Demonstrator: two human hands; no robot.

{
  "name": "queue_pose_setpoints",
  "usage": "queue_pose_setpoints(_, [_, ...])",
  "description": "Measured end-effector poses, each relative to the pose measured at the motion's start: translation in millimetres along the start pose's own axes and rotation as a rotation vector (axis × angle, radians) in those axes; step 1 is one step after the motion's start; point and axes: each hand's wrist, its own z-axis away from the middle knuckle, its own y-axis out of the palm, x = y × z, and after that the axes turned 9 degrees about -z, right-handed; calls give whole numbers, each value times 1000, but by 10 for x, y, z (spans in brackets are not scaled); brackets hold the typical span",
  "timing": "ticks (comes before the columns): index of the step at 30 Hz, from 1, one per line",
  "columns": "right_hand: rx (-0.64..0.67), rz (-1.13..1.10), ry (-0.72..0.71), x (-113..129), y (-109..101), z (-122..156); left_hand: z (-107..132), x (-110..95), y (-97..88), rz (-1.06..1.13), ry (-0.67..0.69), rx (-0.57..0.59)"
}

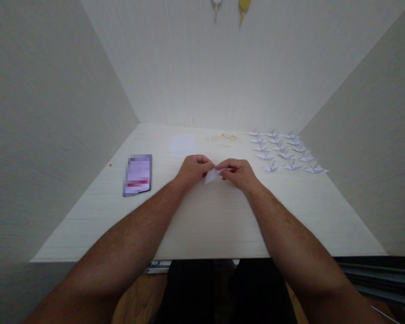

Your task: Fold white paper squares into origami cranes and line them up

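Two hands meet over the middle of the pale counter (205,225), both forearms reaching in from the near edge. The left hand (193,169) and the right hand (239,173) share one small piece of folded white paper (213,175), which sits between them just above the counter's surface. Each grip is pressed together on the paper: the left pinches its upper left edge between thumb and fingers, and the right pinches the opposite end, with its fingers curled over the top. One pointed corner of the paper hangs down and left, below the left thumb. Whether that corner touches the counter cannot be told.

To the right of the hands, well apart from them, a cluster of small paper cranes (285,153) stands in rows toward the back right corner. On the left lies a flat purple rectangle (138,174), its face blurred, with a tiny red speck (110,165) further left. Behind the hands a white sheet (183,145) lies flat, and a faint brownish stain (222,137) marks the surface beside it. White walls close in the counter on three sides.
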Motion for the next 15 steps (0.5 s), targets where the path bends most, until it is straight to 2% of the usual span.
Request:
queue_pose_setpoints(4, [-40, -88, 150, 44, 7, -9, 30, -32, -7, -112, 41, 15])
queue_pose_setpoints(8, [-48, -23, 290, 20, 5, -16, 50, -54, -1, -165, 61, 24])
queue_pose_setpoints(15, [-14, -12, 330, 60, 5, -5, 39, -38, -5, -177, 67, 35])
